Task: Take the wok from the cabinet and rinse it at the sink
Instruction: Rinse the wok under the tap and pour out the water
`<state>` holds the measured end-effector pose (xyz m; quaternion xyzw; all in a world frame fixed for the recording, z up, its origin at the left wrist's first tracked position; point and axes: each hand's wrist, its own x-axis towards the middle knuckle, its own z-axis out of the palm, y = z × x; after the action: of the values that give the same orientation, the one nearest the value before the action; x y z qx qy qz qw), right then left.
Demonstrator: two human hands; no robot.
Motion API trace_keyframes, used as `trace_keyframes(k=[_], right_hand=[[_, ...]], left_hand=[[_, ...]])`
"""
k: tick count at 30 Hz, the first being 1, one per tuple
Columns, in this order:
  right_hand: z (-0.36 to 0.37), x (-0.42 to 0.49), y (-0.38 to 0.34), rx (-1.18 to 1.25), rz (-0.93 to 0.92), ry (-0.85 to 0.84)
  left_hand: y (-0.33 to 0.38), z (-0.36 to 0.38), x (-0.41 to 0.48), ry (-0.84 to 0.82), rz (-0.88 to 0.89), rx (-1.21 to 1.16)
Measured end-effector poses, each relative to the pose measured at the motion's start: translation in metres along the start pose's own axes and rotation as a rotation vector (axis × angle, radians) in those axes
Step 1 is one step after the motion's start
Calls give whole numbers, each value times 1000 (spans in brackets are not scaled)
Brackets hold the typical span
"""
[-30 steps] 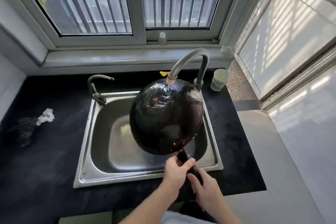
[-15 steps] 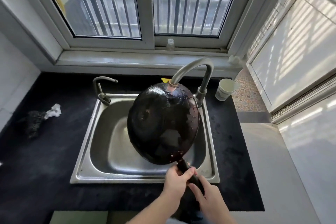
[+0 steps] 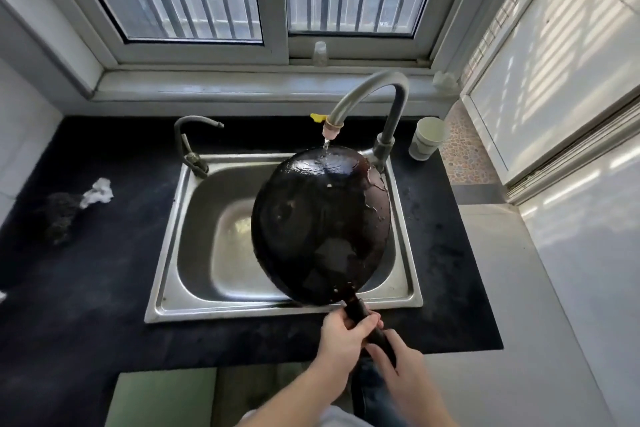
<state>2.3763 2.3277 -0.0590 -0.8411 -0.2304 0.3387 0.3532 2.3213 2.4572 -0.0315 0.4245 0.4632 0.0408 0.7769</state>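
Note:
The black wok (image 3: 320, 225) is held upside down and tilted over the steel sink (image 3: 194, 243), its dark rounded underside facing me. A thin stream from the tall faucet (image 3: 372, 94) lands on the wok's far edge, which shines wet. My left hand (image 3: 341, 338) grips the black handle (image 3: 360, 312) close to the wok. My right hand (image 3: 398, 362) grips the same handle just behind it, nearer my body.
A small second tap (image 3: 190, 146) stands at the sink's back left corner. A paper cup (image 3: 426, 139) sits right of the faucet. A dark scourer (image 3: 60, 215) and a crumpled white tissue (image 3: 98, 192) lie on the black counter (image 3: 86, 288) at left. A window sill runs behind.
The wok has dropped a little away from the spout, so the falling stream now shows. Both hands keep their grip on the handle. The camera view has shifted.

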Motion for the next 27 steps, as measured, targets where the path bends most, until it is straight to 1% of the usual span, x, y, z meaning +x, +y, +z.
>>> trace_keyframes(k=[6,11,14,21,25,27], right_hand=[[7,-18,4,33,20,32],[3,-19,-1,17,-7,37],[-6,-14,-6,13,-62,61],[-33,14,-24,46,-98,-1],[-44,38,-29,39,-133,-26],[-47,49,-29,74,-112,-61]], left_hand=[[-7,-1,-10,-54,11,60],[-5,-1,-12,-54,17,62],[3,4,-10,-48,26,49],[23,19,3,29,46,27],[37,26,20,63,58,49],[44,30,27,89,66,78]])
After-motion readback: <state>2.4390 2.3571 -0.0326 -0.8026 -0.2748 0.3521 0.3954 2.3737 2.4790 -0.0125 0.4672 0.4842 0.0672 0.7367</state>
